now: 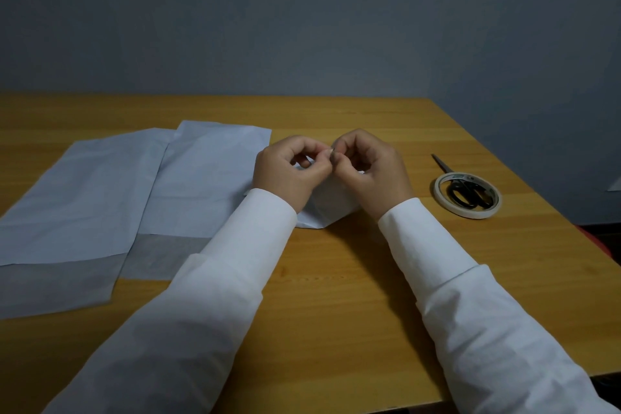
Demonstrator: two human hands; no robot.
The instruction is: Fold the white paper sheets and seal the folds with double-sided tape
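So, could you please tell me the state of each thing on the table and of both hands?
left hand: fingertips pinched together against the right hand's
right hand: pinching something small, too small to identify
folded paper: under the hands, partly hidden
two large sheets: flat, overlapping
tape roll: flat on the table
scissors: closed, handles inside the tape roll

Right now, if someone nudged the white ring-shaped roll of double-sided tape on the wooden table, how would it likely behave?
The white ring-shaped roll of double-sided tape lies flat, so it would probably slide rather than roll. The black-handled scissors have their handles inside its ring, so a push would likely drag or snag them. It looks thin and hollow, probably light and easy to lift.
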